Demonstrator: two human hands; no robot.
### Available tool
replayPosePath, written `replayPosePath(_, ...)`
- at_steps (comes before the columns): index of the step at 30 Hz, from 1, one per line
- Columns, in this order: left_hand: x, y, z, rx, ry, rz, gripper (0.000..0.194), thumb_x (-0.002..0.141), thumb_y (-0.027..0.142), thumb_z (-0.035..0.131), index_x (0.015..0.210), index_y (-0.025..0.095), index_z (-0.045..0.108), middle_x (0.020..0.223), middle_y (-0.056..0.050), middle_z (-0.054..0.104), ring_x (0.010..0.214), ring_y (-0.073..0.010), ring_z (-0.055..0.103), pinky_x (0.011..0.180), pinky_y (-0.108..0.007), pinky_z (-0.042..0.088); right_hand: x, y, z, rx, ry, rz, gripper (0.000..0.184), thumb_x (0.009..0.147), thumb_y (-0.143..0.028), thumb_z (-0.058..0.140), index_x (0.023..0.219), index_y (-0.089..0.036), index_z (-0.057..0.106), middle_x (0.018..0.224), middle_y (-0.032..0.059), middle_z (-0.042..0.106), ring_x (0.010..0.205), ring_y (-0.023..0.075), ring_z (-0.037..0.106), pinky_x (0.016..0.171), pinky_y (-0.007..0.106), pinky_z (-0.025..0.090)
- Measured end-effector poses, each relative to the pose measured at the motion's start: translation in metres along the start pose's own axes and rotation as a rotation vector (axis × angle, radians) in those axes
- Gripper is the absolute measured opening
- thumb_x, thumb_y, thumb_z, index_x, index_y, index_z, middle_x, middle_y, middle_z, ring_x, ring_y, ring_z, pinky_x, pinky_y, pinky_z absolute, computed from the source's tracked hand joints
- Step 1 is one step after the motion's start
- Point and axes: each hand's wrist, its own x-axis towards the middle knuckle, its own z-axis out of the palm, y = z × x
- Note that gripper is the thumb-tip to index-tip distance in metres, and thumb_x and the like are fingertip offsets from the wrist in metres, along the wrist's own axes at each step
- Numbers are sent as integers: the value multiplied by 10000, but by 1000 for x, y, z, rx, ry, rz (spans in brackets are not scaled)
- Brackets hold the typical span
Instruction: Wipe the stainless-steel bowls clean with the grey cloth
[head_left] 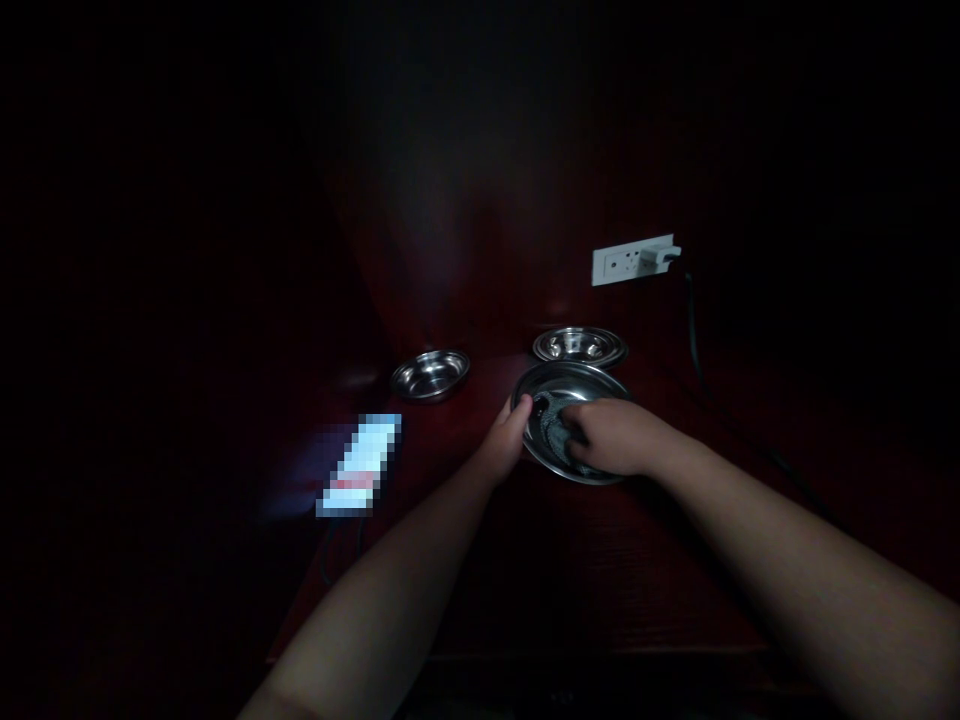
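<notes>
My left hand (506,440) grips the left rim of a round, shallow stainless steel dish (551,468), its thumb over the edge. The dish is tilted, its inside turned up toward me. My right hand (613,435) reaches into it from the right, fingers bent down and pressed on a grey-green, textured cloth-like piece (553,425). Dim light and the fingers hide part of that piece. Just behind the held dish rests another shiny metal dish (577,332). To the left sits a smaller metal bowl (431,378), apart from both hands.
A glowing phone-like screen (360,468), blurred out, is left of my left forearm. On the wall at the back right is a white socket plate (616,264) with a plug (660,256) and a dark cable (693,325). The dark red tabletop (570,590) ends near me.
</notes>
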Motion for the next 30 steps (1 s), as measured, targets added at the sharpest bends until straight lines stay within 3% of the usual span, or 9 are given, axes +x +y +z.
replayPosePath(9,3,-4,-1,-50,-53,83,427,816,427,537,1167,184,550,1124,-71,639,1034,-210,587,962,-355,401,0,-7,5,210,62,-190,137,785,-281,470,810,-191,570,759,54,627,645,156,538,584,271,346)
replayPosePath(16,1,-1,1,-27,5,18,417,809,456,539,1115,174,566,1093,-85,646,1042,-223,586,971,-368,391,5,-6,12,317,154,-303,119,810,-247,484,853,-180,573,900,76,606,830,184,557,749,305,406)
replayPosePath(24,-1,3,2,-35,-34,47,395,813,420,547,1128,184,568,1081,-70,655,1081,-201,567,998,-336,373,7,-8,15,360,242,-318,156,812,-225,499,930,-175,589,966,89,620,910,201,561,825,343,421)
replayPosePath(30,-3,5,2,-30,14,-15,395,809,430,545,1120,189,578,1099,-79,652,1059,-216,584,956,-344,414,5,-9,13,351,244,-280,248,787,-199,517,1022,-168,588,1030,97,644,964,216,577,862,346,418)
